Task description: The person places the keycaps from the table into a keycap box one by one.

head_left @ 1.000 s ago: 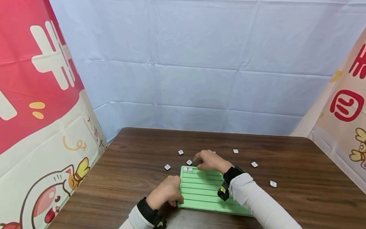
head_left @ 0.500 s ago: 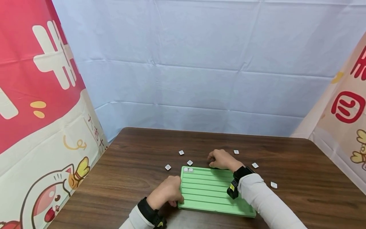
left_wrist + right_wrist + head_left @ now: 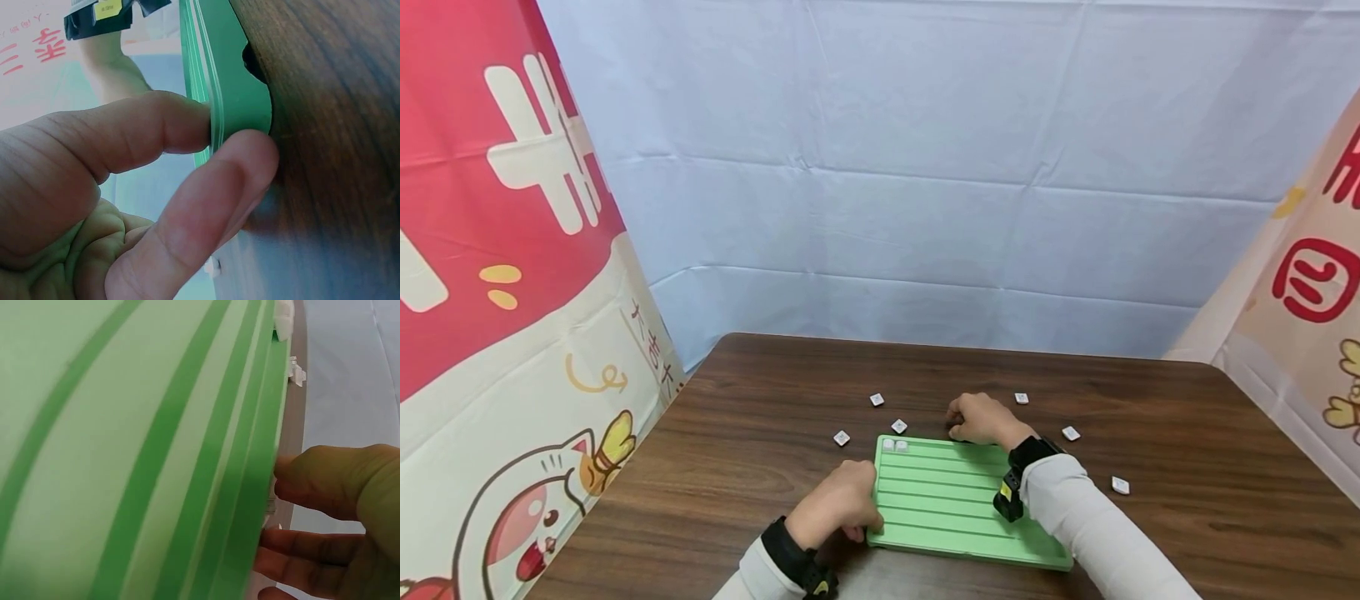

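Observation:
A green ridged board (image 3: pixel 936 508) lies on the brown table. My left hand (image 3: pixel 838 500) holds its near left corner; in the left wrist view, one finger (image 3: pixel 178 119) is on top and another digit presses the side. Past the board's far edge, my right hand (image 3: pixel 985 418) is bent down towards the table. The right wrist view shows its thumb (image 3: pixel 312 478) and fingers on either side of a small white tile (image 3: pixel 271 505), which the board's edge partly hides. Two white tiles (image 3: pixel 895 446) sit side by side in the board's far left corner.
Several loose white tiles lie around the board. Three are beyond its left end, one of them a tile (image 3: pixel 898 426) close to the far edge. Others, such as a tile (image 3: pixel 1120 485), are to the right. A pale blue cloth (image 3: pixel 925 208) hangs behind the table.
My right hand has moved right along the board's far edge, over where a tile showed a second ago, and has stayed there for the last half second. The left hand keeps its place.

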A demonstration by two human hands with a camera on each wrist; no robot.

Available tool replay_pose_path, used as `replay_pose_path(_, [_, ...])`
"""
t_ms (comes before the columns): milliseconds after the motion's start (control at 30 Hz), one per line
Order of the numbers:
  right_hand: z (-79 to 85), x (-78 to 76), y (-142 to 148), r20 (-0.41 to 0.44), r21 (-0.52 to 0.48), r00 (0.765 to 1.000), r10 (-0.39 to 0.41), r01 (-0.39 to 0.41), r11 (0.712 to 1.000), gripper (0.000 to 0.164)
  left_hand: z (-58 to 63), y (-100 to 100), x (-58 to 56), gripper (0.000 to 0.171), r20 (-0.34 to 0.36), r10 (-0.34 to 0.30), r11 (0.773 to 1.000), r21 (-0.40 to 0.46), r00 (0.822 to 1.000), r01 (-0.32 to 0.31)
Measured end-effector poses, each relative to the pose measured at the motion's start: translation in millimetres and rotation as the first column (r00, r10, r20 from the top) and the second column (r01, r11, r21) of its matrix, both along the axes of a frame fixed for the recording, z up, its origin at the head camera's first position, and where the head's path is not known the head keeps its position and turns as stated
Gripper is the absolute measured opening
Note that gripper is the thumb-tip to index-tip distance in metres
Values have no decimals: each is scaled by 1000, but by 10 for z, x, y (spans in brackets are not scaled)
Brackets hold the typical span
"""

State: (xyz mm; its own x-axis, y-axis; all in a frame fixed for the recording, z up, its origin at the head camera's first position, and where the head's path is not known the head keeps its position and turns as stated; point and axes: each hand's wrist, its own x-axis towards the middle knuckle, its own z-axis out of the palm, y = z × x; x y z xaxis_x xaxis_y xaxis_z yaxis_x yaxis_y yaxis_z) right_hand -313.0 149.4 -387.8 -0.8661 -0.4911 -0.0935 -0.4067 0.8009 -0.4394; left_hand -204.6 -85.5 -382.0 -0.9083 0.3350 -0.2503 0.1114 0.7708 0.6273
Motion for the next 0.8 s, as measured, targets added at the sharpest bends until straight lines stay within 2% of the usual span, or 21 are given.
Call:
replay_pose_path(400, [-39,-13,-34,-5,23,999,-34,34,999,8,0,17,7,23,-26,-1,1000,-14,1000,1])
replay_pose_path(567, [-50,-21,-41,-21,8,1000,-21,21,1000,16,4,13,12,24,-26,1,1000,-18,1000,-1])
replay_pose_path(800, [-52,-15,-55,-34,-7,999,-12,12,1000,19,6,6,14,23,-24,-5,1000,-12,1000,5])
